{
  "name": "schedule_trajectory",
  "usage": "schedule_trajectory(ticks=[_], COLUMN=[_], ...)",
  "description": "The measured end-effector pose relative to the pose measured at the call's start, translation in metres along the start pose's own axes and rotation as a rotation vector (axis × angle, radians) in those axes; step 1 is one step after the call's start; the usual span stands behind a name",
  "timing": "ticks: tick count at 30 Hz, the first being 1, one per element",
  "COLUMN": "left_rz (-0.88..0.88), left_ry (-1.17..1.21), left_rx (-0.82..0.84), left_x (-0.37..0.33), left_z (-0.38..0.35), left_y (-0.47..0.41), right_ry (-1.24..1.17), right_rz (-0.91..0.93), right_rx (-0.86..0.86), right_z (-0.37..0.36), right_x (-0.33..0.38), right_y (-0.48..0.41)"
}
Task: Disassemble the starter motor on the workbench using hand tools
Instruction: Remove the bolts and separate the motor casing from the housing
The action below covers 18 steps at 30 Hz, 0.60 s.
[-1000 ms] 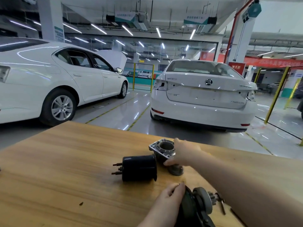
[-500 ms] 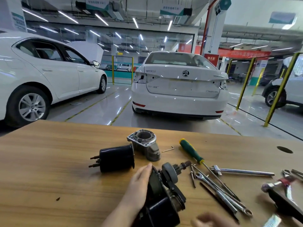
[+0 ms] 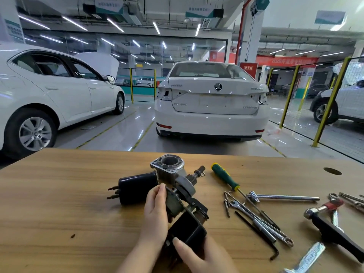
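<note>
I hold the starter motor's armature and gear assembly (image 3: pixel 185 205) above the near part of the wooden workbench (image 3: pixel 59 203). My left hand (image 3: pixel 155 213) grips its middle from the left. My right hand (image 3: pixel 199 255) grips its black rear housing (image 3: pixel 187 231) from below. A black cylindrical casing (image 3: pixel 136 187) with studs lies on its side behind them. The grey cast nose housing (image 3: pixel 168 167) stands just beyond it.
Right of the assembly lie a green-handled screwdriver (image 3: pixel 225 177), several wrenches and long bolts (image 3: pixel 256 215), a steel bar (image 3: pixel 283 198) and a black-handled hammer (image 3: pixel 334 231). A round hole (image 3: pixel 332 171) is at the bench's far right. White cars stand on the floor beyond the bench.
My right hand left the nose housing and came back to grip the assembly's rear housing. The assembly has been lifted and tilted. The view has swung right, showing the tools.
</note>
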<state>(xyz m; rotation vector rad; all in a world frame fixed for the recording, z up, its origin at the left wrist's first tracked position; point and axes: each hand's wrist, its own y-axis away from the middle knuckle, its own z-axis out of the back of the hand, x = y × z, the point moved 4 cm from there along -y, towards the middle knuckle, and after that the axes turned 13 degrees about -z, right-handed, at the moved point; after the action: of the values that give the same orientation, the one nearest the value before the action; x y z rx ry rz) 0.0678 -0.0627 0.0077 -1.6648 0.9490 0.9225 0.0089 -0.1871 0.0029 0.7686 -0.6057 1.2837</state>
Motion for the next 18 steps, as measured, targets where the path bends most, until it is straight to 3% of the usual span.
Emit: schedule_trajectory(ticks=[2,4,6,9,12,18], left_rz=[-0.076,-0.143,-0.214,-0.273,-0.252,-0.086], left_ry=[-0.015,-0.025,-0.051,-0.124,-0.103,0.163], left_rx=[-0.015,-0.033,-0.053,-0.05,-0.067,-0.2], left_x=[-0.005,-0.01,-0.017,-0.02,-0.016,-0.009], left_z=[0.002,0.003,0.003,0.002,0.001,0.001], left_y=[0.0,0.002,0.002,0.004,0.003,0.005], right_ry=[-0.113,-0.011,0.03,-0.076,-0.207,-0.378], right_rz=[-0.11,-0.075,-0.102,-0.091,-0.088,0.003], right_rx=[0.066,-0.049,-0.034,-0.034,-0.024,-0.027], right_z=[-0.012,-0.008,-0.008,0.001,0.0,-0.009], right_x=[-0.003,-0.001,-0.003,-0.004,-0.011,-0.01], right_y=[0.001,0.001,0.001,0.001,0.003,0.003])
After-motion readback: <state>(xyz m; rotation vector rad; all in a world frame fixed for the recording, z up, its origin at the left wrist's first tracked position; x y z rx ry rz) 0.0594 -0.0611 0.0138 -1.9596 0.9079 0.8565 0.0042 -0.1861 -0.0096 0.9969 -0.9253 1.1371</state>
